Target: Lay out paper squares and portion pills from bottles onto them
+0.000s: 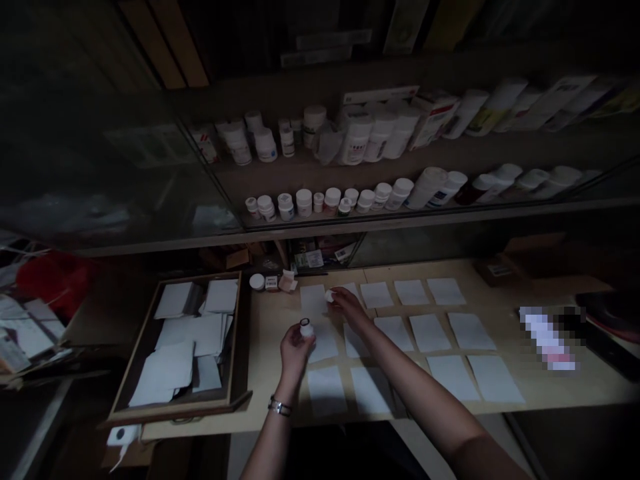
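Head view: at centre frame the left hand [296,348] grips a small open bottle [306,328] upright. Just right and above, the right hand [347,305] pinches a white cap [329,296] over the paper squares [429,331] laid across the table [500,413]. A tray [240,333] of papers sits at left.

The bench [500,413] looks like pale wood, smooth and matt. The white sheets [429,331] on it are thin matt paper. The tray [240,333] at lower left has a brown wooden frame. The small bottle [307,328] in the left hand [295,350] looks like white plastic, as do the bottles [355,137] on the shelf. The wrist band [280,406] shines like metal.
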A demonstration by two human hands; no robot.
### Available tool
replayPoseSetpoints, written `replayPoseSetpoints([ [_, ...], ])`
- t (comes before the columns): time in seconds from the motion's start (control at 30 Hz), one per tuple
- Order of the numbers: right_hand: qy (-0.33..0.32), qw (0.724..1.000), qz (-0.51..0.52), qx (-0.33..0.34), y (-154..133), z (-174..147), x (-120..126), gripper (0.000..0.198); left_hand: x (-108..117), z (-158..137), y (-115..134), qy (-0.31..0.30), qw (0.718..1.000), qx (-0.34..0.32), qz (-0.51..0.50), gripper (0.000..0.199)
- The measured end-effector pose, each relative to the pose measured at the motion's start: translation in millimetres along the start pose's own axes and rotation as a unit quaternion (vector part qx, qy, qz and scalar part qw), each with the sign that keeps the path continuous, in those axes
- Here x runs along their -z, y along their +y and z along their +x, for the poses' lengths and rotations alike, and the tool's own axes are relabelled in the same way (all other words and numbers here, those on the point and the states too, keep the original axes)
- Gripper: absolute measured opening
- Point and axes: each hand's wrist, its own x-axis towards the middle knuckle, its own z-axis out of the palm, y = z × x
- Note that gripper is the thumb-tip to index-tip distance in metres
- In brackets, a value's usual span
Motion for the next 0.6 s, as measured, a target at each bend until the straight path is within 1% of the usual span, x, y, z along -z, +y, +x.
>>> replayPoseSetpoints([
  [0.07, -0.007, 1.000, -0.024, 0.017, 6, 2, 2, 0.041, -1, 2, 3, 0.006, 1.000, -0.013, -0.001, 0.040],
  [0.13, -0.005, 0.996, -0.078, 0.049, 10, 9, 9, 0.044, -1, 3, 7, 0.008, 1.000, -0.022, 0.000, 0.038],
  [0.2, 0.013, 0.984, -0.149, 0.097, 11, 21, 19, 0.038, -2, 5, 10, 0.010, 0.999, -0.030, 0.003, 0.037],
  [0.27, 0.050, 0.961, -0.227, 0.152, 11, 35, 29, 0.029, -3, 7, 12, 0.022, 0.999, -0.042, 0.012, 0.036],
  [0.33, 0.090, 0.924, -0.313, 0.199, 8, 49, 35, 0.022, -3, 9, 14, 0.040, 0.997, -0.054, 0.028, 0.036],
  [0.43, 0.115, 0.860, -0.438, 0.236, 2, 66, 37, 0.013, -2, 11, 16, 0.054, 0.996, -0.058, 0.044, 0.033],
  [0.5, 0.116, 0.812, -0.521, 0.237, -2, 74, 35, 0.010, -1, 11, 16, 0.062, 0.996, -0.054, 0.044, 0.032],
  [0.6, 0.102, 0.740, -0.629, 0.215, -6, 80, 31, 0.010, 2, 10, 14, 0.083, 0.994, -0.046, 0.053, 0.036],
])
